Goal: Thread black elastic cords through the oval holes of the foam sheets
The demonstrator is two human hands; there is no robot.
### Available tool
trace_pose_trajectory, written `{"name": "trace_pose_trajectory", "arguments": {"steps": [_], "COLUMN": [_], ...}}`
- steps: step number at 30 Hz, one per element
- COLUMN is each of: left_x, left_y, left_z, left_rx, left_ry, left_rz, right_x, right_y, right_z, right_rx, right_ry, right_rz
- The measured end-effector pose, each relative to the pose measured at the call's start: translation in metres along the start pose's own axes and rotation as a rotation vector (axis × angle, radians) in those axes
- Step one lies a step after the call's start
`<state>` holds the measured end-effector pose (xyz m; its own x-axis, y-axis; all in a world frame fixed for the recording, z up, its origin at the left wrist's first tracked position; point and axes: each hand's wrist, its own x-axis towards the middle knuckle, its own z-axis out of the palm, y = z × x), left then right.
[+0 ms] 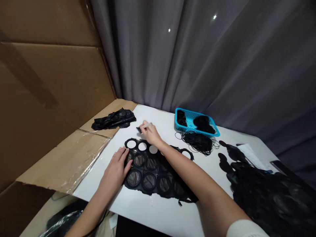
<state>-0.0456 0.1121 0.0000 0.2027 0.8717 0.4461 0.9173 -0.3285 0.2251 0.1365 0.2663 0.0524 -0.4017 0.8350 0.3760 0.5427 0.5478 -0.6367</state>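
Observation:
A black rubber sheet [158, 172] with rows of round rings moulded in it lies on the white table. Along its far row, several rings have open centres where white shows through; nearer rings look filled with dark film. My left hand [116, 167] rests on the sheet's left edge, thumb apart from the fingers. Just beyond the far edge, my right hand [150, 132] is closed round a pale, stick-like tool [147, 125]. A small black piece [139, 130] is at its fingertips; whether it is part of the tool I cannot tell.
A blue basket [217, 133] holding black pieces stands at the back, with a pile of thin black rings [201, 143] before it. Black discs [269, 197] heap at right near white paper [251, 156]. Folded black sheets [115, 119] lie back left, beside a cardboard wall [49, 82].

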Motion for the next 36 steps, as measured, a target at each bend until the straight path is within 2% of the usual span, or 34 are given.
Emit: {"name": "trace_pose_trajectory", "arguments": {"steps": [5, 8, 12, 17, 36], "left_x": [-0.023, -0.035, -0.041, -0.043, -0.046], "left_y": [0.004, 0.007, 0.008, 0.009, 0.011], "left_z": [-0.016, -0.019, -0.019, -0.02, -0.021], "left_rx": [0.012, 0.044, 0.067, 0.079, 0.048], "left_ry": [0.019, 0.015, 0.011, 0.003, -0.009], "left_rz": [-0.022, 0.006, 0.033, 0.047, 0.044], "right_x": [-0.043, -0.06, -0.068, -0.068, -0.065], "right_y": [-0.024, -0.034, -0.04, -0.042, -0.041], "right_z": [0.017, 0.024, 0.03, 0.032, 0.036], "right_rx": [0.154, 0.211, 0.309, 0.321, 0.289], "right_ry": [-0.211, -0.282, -0.345, -0.384, -0.409], "right_rz": [-0.234, -0.288, -0.254, -0.172, -0.183]}}
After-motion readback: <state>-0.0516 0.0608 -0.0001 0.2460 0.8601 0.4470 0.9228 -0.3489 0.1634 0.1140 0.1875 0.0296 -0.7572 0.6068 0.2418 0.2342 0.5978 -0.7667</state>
